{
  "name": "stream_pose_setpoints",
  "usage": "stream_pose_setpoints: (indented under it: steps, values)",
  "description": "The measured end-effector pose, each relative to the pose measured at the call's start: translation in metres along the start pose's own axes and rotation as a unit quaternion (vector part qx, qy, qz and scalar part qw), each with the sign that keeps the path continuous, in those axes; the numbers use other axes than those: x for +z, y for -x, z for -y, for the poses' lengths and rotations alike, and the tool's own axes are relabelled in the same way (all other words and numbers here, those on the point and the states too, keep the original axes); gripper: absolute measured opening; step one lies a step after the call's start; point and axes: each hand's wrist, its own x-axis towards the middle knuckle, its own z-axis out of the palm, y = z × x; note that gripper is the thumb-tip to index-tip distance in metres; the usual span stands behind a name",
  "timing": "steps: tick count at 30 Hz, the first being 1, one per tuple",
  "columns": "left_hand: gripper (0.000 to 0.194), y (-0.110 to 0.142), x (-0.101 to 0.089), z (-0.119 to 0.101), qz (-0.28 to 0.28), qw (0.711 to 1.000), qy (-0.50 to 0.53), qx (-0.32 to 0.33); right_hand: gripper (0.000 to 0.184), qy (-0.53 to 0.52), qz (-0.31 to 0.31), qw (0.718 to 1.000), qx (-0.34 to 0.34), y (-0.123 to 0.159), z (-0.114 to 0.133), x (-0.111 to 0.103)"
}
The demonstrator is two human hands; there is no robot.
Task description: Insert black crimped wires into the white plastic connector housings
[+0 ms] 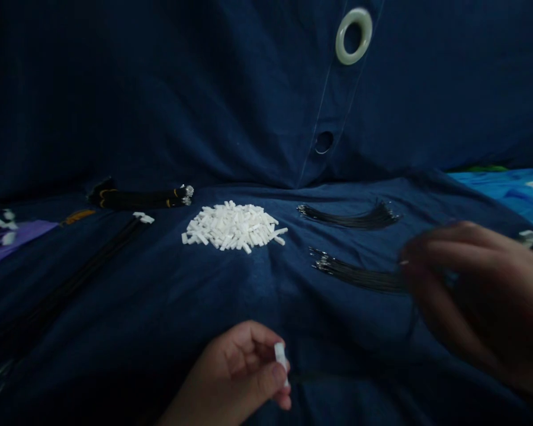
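Note:
My left hand (253,370), low in the middle, pinches a small white plastic connector housing (281,354) upright between thumb and fingers. My right hand (466,284) is at the right, blurred by motion, with thumb and fingertips drawn together. A small bright glint shows at its fingertips and a faint dark strand hangs below; what it holds is unclear. Behind its fingertips lies a bundle of black wires (364,278) with silvery tips, partly hidden. Farther back rests another bundle of black wires (350,218). A heap of white connector housings (235,226) sits in the centre.
Dark blue cloth (231,296) covers the surface and rises behind. At left are a banded black wire bundle (137,198) and long black wires (89,260) ending in white connectors (143,218). A pale ring (339,36) is set in the hanging cloth.

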Motion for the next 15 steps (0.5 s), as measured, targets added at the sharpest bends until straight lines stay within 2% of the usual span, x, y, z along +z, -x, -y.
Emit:
stream_pose_setpoints:
  steps: [2, 4, 6, 15]
  values:
    - [0.020, 0.001, 0.001, -0.001, 0.004, 1.000, -0.001, -0.004, 0.013, -0.050, 0.069, 0.996, -0.029, 0.006, 0.022, -0.003]
    - [0.020, 0.001, 0.002, -0.003, 0.008, 1.000, 0.004, -0.005, 0.017, -0.110, 0.142, 0.984, -0.016, 0.012, 0.039, 0.002]
    - [0.020, 0.002, 0.003, -0.004, 0.009, 1.000, 0.013, -0.007, 0.021, -0.151, 0.181, 0.972, -0.008, 0.014, 0.049, 0.009]
    - [0.031, 0.003, 0.001, -0.007, 0.065, 0.996, 0.050, -0.025, 0.023, -0.174, 0.171, 0.970, -0.011, 0.009, 0.051, 0.012]
